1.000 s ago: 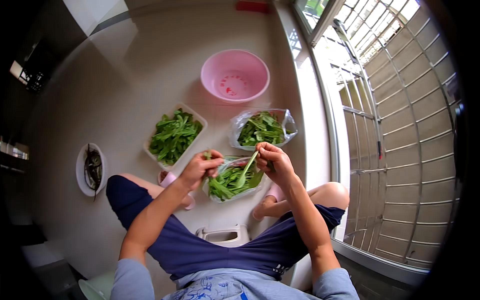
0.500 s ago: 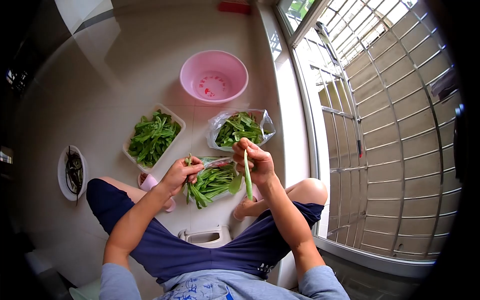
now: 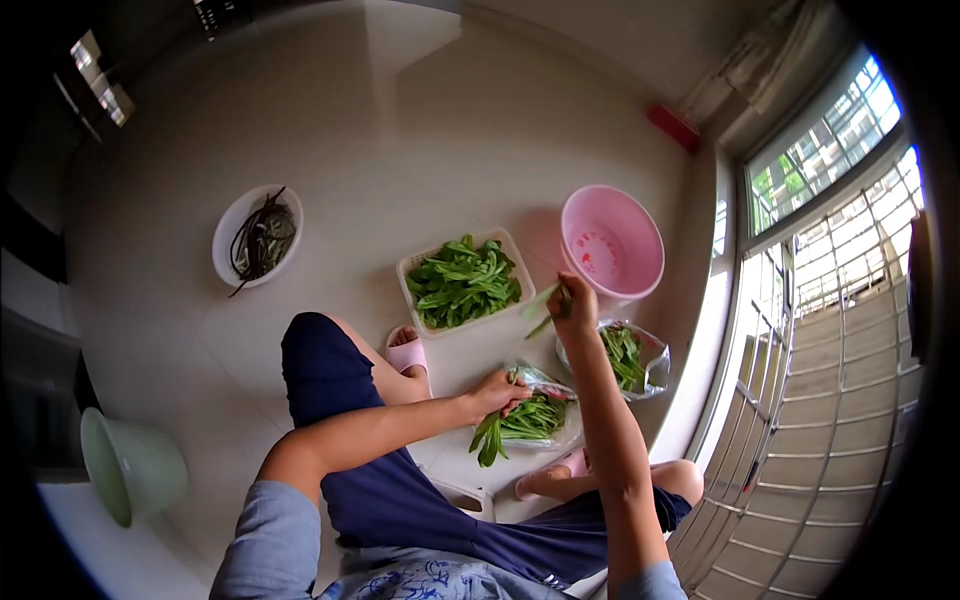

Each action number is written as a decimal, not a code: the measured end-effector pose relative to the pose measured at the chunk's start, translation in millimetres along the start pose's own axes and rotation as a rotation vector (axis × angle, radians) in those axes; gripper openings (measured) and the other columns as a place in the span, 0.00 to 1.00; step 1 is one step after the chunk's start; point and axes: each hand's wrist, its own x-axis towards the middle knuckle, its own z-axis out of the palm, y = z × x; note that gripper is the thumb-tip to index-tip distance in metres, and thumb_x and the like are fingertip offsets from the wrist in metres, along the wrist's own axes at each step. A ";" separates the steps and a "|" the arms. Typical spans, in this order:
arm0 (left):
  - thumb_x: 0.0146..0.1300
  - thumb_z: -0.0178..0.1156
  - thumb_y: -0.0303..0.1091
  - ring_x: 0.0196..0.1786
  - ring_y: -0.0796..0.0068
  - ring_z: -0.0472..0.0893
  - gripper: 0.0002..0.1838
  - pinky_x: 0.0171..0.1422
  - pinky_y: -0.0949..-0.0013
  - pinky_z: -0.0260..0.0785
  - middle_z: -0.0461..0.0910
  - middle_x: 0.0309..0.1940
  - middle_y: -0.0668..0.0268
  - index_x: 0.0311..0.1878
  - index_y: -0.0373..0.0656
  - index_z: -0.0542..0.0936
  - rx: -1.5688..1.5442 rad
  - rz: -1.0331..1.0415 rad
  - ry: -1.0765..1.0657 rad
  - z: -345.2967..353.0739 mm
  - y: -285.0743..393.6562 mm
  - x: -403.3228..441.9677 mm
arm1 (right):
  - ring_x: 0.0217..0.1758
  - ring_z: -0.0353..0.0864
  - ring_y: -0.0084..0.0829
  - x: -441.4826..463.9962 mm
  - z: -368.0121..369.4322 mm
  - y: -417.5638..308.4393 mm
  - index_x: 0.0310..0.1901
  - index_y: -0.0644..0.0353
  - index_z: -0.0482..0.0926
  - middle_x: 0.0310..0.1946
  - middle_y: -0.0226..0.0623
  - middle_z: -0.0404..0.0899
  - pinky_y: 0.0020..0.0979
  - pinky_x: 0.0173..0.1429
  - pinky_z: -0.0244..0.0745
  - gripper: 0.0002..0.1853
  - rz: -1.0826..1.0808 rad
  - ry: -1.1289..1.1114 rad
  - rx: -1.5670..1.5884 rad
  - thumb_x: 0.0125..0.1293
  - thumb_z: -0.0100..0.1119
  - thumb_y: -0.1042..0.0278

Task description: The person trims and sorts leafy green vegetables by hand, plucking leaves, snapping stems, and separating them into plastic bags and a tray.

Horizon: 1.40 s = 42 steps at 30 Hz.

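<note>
My left hand [image 3: 495,394] is closed around leafy green stems [image 3: 488,440], low over an opened plastic bag of greens [image 3: 537,418] between my feet. My right hand [image 3: 575,308] is raised and pinches a leafy green stem [image 3: 541,312], smeared by motion. It is between a rectangular basket of greens [image 3: 403,266] and a pink basin [image 3: 652,285]. Below and right of that hand, partly behind the forearm, is a second plastic bag of greens [image 3: 626,355].
At the left, a white basket [image 3: 221,247] holds dark, wilted stalks, some hanging over its rim. A pale green bucket [image 3: 135,470] is at lower left. A red object [image 3: 673,127] lies near the wall, and a barred window [image 3: 800,400] runs along the right.
The view has swung left. My right hand has moved forward and away from my left hand with its stem, toward the rectangular basket. My left hand keeps its stems over the near bag.
</note>
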 end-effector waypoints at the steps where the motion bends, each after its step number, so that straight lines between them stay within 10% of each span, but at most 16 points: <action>1: 0.54 0.52 0.31 0.12 0.84 0.63 0.06 0.16 0.82 0.56 0.64 0.11 0.72 0.30 0.38 0.69 -0.017 0.007 0.000 -3.4 1.1 -1.1 | 0.14 0.60 0.22 16.5 15.1 9.8 0.27 0.61 0.71 0.14 0.29 0.63 0.20 0.14 0.52 0.05 -0.032 0.059 -0.018 0.51 0.47 0.71; 8: 0.53 0.53 0.32 0.13 0.84 0.63 0.06 0.17 0.80 0.57 0.65 0.12 0.72 0.27 0.39 0.70 -0.047 0.076 -0.014 -2.4 18.0 -6.9 | 0.37 0.70 0.29 68.0 44.5 39.1 0.39 0.68 0.75 0.33 0.41 0.74 0.25 0.42 0.63 0.18 -0.174 0.098 -0.869 0.44 0.50 0.70; 12: 0.53 0.53 0.32 0.13 0.84 0.63 0.06 0.17 0.80 0.57 0.65 0.11 0.72 0.27 0.39 0.71 -0.080 0.101 -0.050 2.8 15.8 -5.1 | 0.26 0.73 0.26 76.7 29.0 28.6 0.33 0.63 0.78 0.23 0.36 0.76 0.25 0.33 0.68 0.13 -0.394 0.059 -1.221 0.45 0.51 0.70; 26: 0.54 0.52 0.30 0.14 0.86 0.62 0.04 0.19 0.80 0.57 0.61 0.11 0.75 0.28 0.40 0.70 -0.080 0.110 -0.007 14.3 26.9 -6.1 | 0.32 0.74 0.22 -105.4 -43.3 -10.0 0.43 0.69 0.70 0.31 0.37 0.74 0.22 0.37 0.72 0.12 0.168 -0.391 -0.932 0.57 0.47 0.74; 42: 0.60 0.40 0.39 0.21 0.79 0.64 0.16 0.31 0.75 0.59 0.63 0.15 0.71 0.38 0.34 0.68 -0.192 -0.050 -0.246 49.9 33.1 11.3 | 0.26 0.72 0.20 -138.7 -124.6 -60.1 0.34 0.67 0.74 0.24 0.32 0.74 0.20 0.31 0.68 0.09 -0.441 0.023 -0.770 0.47 0.52 0.78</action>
